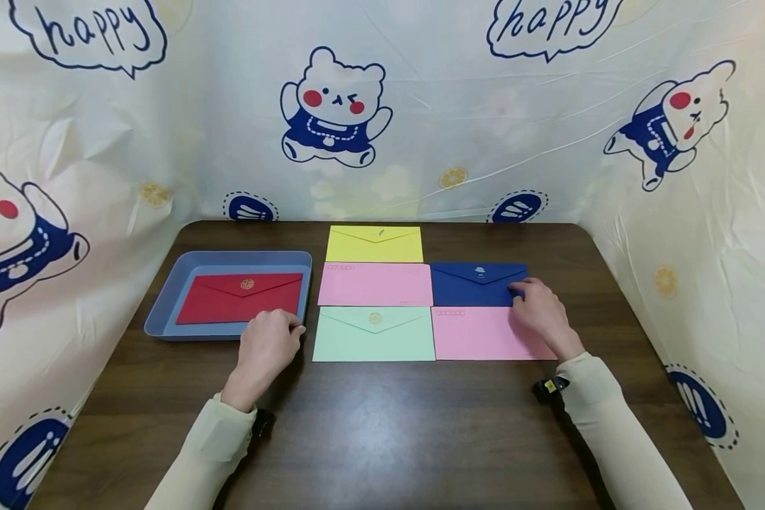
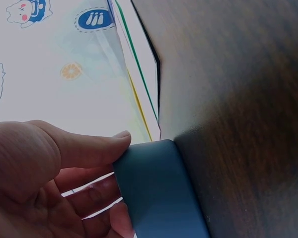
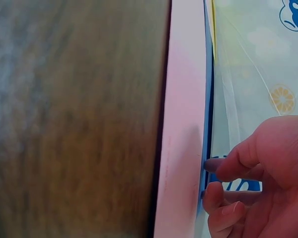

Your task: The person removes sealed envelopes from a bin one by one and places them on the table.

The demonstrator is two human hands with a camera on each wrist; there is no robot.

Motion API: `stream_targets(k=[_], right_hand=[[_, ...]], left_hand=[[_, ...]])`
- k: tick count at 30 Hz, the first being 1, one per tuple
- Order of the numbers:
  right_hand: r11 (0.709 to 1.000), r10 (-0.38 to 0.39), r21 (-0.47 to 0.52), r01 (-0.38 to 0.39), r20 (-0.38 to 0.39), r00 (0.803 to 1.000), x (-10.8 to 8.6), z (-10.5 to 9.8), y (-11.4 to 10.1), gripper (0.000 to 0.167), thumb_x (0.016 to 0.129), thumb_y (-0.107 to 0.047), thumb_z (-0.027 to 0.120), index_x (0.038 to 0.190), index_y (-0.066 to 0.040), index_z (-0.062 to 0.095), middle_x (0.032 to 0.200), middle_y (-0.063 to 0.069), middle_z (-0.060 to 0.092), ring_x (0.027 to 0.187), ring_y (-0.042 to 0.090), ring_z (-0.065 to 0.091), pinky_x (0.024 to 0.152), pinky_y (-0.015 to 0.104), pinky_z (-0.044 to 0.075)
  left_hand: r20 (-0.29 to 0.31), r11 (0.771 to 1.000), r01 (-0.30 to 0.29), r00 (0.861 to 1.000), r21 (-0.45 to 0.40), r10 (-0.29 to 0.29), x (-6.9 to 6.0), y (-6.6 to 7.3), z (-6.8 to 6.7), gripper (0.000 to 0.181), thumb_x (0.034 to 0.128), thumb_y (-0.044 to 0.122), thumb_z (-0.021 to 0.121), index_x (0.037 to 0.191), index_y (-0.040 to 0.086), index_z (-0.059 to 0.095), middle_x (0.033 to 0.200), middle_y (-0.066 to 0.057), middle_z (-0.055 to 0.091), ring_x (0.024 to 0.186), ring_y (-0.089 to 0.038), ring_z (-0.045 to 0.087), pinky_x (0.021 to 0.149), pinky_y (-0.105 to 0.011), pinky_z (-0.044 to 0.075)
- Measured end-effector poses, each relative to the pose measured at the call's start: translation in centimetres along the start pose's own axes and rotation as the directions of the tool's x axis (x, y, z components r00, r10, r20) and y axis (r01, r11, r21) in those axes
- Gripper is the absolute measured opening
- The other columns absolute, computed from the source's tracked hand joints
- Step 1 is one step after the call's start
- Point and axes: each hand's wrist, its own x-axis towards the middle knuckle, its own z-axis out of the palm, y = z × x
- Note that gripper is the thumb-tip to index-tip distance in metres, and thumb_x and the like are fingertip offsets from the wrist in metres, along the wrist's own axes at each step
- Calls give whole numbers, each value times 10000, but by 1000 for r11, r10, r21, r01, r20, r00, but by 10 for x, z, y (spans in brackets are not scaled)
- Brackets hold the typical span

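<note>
My left hand (image 1: 268,346) is at the near right corner of the blue tray (image 1: 166,327). In the left wrist view its thumb lies against the tray's rim (image 2: 154,186), with the other fingers curled behind it. Inside the tray lies a red envelope (image 1: 223,301) with a gold emblem. Over on the right, my right hand (image 1: 543,312) touches the right end of a dark blue envelope (image 1: 465,283) with its fingertips. In the right wrist view those fingers (image 3: 231,208) are loosely bent. Below the hand lies a pink envelope (image 1: 478,336), partly covered by it.
Left of the blue envelope is another pink envelope (image 1: 375,285), with a yellow envelope (image 1: 375,248) behind it and a mint green envelope (image 1: 373,343) in front. All lie flat on the dark wooden table (image 1: 395,432). A printed curtain (image 1: 440,127) surrounds the table's back and sides.
</note>
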Motion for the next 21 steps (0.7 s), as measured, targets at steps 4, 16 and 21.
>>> stream_targets(k=[4, 16, 21], right_hand=[[1000, 6, -5, -6, 4, 1000, 0, 0, 0, 455, 1026, -98, 434, 1412, 56, 619, 1507, 348, 444, 1349, 568, 462, 1029, 749, 393], [998, -29, 56, 35, -94, 995, 0, -7, -4, 421, 1002, -55, 461, 1351, 68, 662, 1471, 335, 485, 1315, 543, 504, 1018, 729, 422], [995, -46, 83, 56, -111, 993, 0, -11, -12, 411, 999, -49, 478, 1347, 64, 666, 1471, 317, 499, 1308, 523, 519, 997, 709, 454]], left_hand=[[-1, 1000, -3, 1000, -2, 3, 0, 0, 0, 244, 872, 97, 830, 1077, -34, 806, 844, -169, 746, 659, -281, 651, 587, -454, 574], [30, 1000, 2, 1000, -20, -1, 4, -1, -2, 210, 877, 104, 832, 1045, -21, 812, 758, -110, 713, 620, -229, 612, 562, -410, 549], [61, 999, 20, 998, -32, -18, 6, -1, -4, 185, 874, 102, 836, 1022, -7, 813, 748, -95, 699, 617, -219, 604, 551, -393, 540]])
